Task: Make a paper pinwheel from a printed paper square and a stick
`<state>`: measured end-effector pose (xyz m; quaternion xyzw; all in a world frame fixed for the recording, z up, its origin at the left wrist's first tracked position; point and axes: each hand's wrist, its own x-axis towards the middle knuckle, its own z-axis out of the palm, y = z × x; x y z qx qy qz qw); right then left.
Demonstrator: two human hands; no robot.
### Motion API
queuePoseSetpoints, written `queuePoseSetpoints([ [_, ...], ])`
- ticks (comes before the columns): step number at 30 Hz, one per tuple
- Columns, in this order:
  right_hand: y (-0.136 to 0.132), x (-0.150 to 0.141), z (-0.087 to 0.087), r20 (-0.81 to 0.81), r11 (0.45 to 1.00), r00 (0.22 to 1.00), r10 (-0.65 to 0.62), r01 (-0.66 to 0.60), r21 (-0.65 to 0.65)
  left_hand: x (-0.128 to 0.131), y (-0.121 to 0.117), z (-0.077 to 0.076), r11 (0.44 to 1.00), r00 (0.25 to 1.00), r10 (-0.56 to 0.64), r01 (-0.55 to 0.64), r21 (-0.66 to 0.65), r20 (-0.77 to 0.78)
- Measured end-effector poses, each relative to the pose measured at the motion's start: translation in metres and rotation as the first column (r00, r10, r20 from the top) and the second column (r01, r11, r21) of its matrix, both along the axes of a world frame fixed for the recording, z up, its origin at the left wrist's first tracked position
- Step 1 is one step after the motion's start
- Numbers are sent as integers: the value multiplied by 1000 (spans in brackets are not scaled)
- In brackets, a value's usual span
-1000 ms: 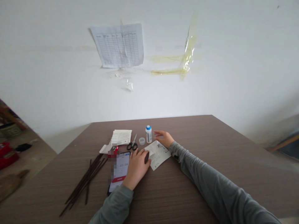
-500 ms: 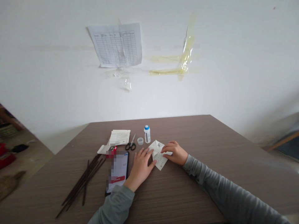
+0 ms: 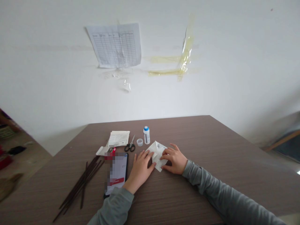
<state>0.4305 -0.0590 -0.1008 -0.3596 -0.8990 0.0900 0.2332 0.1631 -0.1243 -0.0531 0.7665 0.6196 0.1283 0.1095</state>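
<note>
Office-like room: desk (image 3: 211,147), taped-up form (image 3: 117,47)

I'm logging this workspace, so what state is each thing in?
Paper sheet: partly folded
Bottle: upright
Clear cup: set beside the bottle
Scissors: lying flat
Phone: face up, screen lit
Dark sticks: loosely bunched, overlapping
Paper stack: lying flat
Red packet: partly blurred, unclear
Wall sheet: taped up

matt paper sheet (image 3: 157,155), wood-grained table (image 3: 211,150), glossy plastic tape (image 3: 186,56).
</note>
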Motion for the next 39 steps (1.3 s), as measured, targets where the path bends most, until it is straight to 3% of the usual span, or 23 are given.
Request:
queuePoseSetpoints([
  [18, 2, -2, 4, 32, 999, 999, -33, 34, -27, 0, 0, 1, 1000, 1000, 6, -6, -14, -6],
  [27, 7, 5, -3, -27, 1000, 1000, -14, 14, 7, -3, 2, -3, 999, 999, -15, 14, 31, 29],
  [39, 11, 9, -3, -54, 994, 998, -19, 13, -113, 0, 0, 3, 1000, 1000, 5, -5, -13, -3],
])
